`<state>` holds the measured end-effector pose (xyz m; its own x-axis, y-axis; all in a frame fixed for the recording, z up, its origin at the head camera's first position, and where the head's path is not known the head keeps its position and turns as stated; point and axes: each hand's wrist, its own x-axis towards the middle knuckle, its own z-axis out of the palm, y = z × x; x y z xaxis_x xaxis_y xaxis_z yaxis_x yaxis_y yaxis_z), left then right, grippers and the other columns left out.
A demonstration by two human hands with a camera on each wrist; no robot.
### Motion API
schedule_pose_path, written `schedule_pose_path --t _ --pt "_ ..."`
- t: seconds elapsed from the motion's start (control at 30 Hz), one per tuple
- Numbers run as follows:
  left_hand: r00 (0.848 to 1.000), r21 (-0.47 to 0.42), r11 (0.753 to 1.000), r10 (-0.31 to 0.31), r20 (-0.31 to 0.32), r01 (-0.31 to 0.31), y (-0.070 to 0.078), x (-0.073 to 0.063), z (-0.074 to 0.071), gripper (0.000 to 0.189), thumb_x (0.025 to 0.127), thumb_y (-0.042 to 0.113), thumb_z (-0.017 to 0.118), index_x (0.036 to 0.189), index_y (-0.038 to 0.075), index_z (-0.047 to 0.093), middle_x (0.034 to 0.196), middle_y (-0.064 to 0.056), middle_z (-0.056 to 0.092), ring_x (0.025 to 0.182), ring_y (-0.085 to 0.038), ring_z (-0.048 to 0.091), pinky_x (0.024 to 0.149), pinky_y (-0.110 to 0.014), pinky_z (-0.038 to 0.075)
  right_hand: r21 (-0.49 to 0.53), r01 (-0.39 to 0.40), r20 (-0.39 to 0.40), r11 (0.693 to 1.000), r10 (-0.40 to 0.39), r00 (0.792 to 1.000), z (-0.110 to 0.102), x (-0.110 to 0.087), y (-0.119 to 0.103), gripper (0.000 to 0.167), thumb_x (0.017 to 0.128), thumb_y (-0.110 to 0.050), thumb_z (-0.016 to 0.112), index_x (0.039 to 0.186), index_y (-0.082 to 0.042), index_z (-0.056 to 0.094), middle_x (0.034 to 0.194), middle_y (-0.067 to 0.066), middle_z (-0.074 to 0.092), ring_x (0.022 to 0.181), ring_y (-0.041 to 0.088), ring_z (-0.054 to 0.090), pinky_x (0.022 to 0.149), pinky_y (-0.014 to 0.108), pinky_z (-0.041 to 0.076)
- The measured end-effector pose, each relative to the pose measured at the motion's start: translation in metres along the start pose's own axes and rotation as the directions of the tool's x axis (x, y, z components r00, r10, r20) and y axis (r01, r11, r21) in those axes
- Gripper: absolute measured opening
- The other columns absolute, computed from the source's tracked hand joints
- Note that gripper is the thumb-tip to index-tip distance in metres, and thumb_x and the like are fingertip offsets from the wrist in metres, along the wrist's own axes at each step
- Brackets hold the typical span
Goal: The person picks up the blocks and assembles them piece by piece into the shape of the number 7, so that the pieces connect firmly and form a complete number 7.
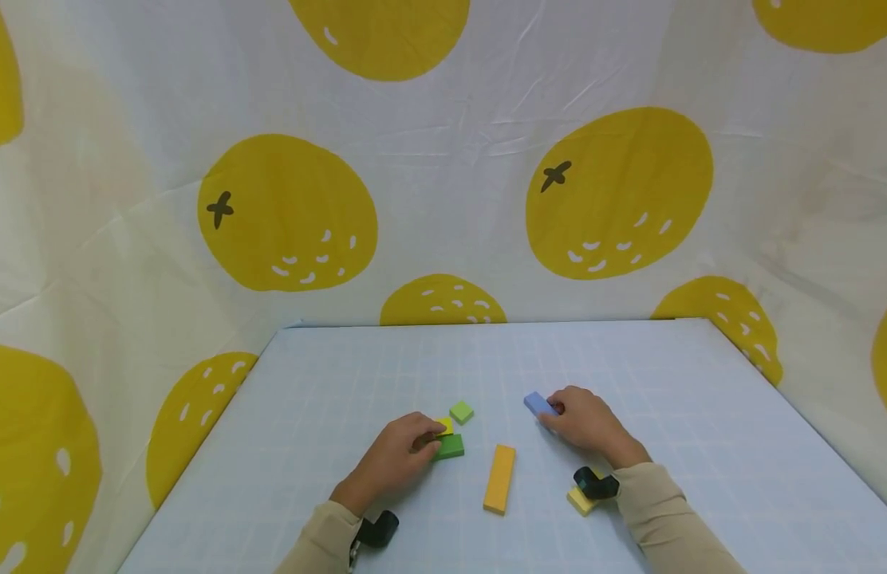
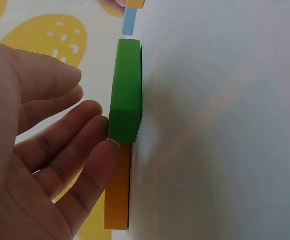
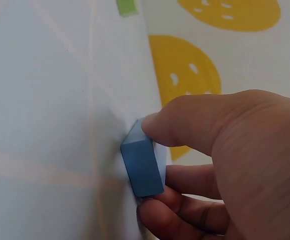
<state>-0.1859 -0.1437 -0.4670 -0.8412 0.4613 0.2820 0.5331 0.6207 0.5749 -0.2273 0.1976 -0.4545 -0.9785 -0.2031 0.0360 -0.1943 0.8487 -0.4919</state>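
Note:
My right hand (image 1: 589, 420) pinches a blue rectangular block (image 1: 538, 402) between thumb and fingers, low over the table; the right wrist view shows the thumb on one side and fingertips on the other. My left hand (image 1: 395, 453) is beside a green block (image 1: 451, 446) and a small yellow block (image 1: 445, 425) just behind it. Its fingers are loosely bent and spread. In the left wrist view, fingertips are right at the near end of the green block (image 2: 125, 90), with the palm holding nothing. The left fingers partly cover the yellow block in the head view.
A light green square block (image 1: 461, 412) lies just beyond the yellow one. Between the hands is a long orange block (image 1: 499, 479). A pale yellow block (image 1: 580, 501) is partly hidden under the right wrist's camera. Behind the table (image 1: 372, 351) hangs a fruit-patterned curtain (image 1: 451, 191).

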Motion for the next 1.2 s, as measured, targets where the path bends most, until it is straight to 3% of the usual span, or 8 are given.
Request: schedule_pose_path --t 0.3,0.6,0.73,0.93,1.1,1.2 --pt "0.999 0.0 0.999 -0.033 0.028 0.033 -0.0001 -0.0013 0.004 0.021 0.096 0.017 0.069 0.117 0.013 0.072 0.108 0.005 0.066 0.092 -0.007 0.058 0.078 -0.027 0.051 0.049 0.0 -0.061 0.999 0.003 0.998 -0.0039 -0.005 -0.0016 0.035 0.088 -0.027 0.073 0.11 0.0 0.073 0.097 0.005 0.067 0.08 0.018 0.056 0.073 0.036 0.05" --pt "1.0 0.022 1.0 -0.017 0.014 0.016 0.0014 0.0018 0.0028 0.022 0.096 0.019 0.069 0.117 0.013 0.072 0.108 0.004 0.066 0.089 -0.006 0.056 0.076 -0.026 0.051 0.212 -0.003 -0.157 0.977 0.037 0.987 -0.0075 -0.0029 0.0026 0.039 0.091 -0.026 0.071 0.119 0.001 0.068 0.106 0.01 0.065 0.092 0.023 0.061 0.075 0.035 0.052" --pt "0.999 0.026 0.999 -0.029 0.027 0.028 0.001 0.0011 0.0014 0.022 0.095 0.019 0.07 0.117 0.013 0.072 0.108 0.004 0.065 0.088 -0.006 0.056 0.076 -0.025 0.05 0.258 -0.041 -0.155 0.965 0.083 0.984 -0.0051 -0.0024 0.0008 0.041 0.092 -0.03 0.069 0.123 -0.004 0.067 0.113 0.011 0.067 0.098 0.024 0.063 0.079 0.038 0.054" --pt "0.999 -0.005 0.999 -0.034 0.027 0.034 -0.0009 0.0 -0.0001 0.023 0.095 0.018 0.069 0.117 0.012 0.072 0.108 0.003 0.066 0.089 -0.008 0.057 0.076 -0.026 0.05 0.351 -0.023 -0.142 0.936 0.078 0.987 -0.001 -0.0068 -0.0034 0.042 0.094 -0.033 0.069 0.124 -0.004 0.066 0.119 0.011 0.068 0.108 0.028 0.065 0.091 0.047 0.053" --pt "0.999 -0.005 0.999 -0.043 0.027 0.043 -0.0029 0.0006 0.0009 0.022 0.096 0.021 0.069 0.117 0.015 0.072 0.107 0.006 0.065 0.089 -0.006 0.057 0.076 -0.025 0.05 0.436 -0.008 -0.128 0.9 0.071 0.989 -0.0001 -0.0102 -0.0032 0.052 0.095 -0.032 0.069 0.138 -0.006 0.058 0.117 0.013 0.068 0.109 0.029 0.065 0.092 0.044 0.052" --pt "0.999 -0.01 0.999 -0.045 0.029 0.045 -0.0043 -0.0006 0.0012 0.022 0.096 0.022 0.069 0.117 0.015 0.072 0.107 0.006 0.065 0.09 -0.006 0.056 0.076 -0.026 0.05 0.468 -0.017 -0.118 0.883 0.082 0.99 0.002 -0.01 -0.002 0.061 0.094 -0.032 0.07 0.148 -0.013 0.05 0.117 0.011 0.068 0.11 0.027 0.064 0.09 0.04 0.052"
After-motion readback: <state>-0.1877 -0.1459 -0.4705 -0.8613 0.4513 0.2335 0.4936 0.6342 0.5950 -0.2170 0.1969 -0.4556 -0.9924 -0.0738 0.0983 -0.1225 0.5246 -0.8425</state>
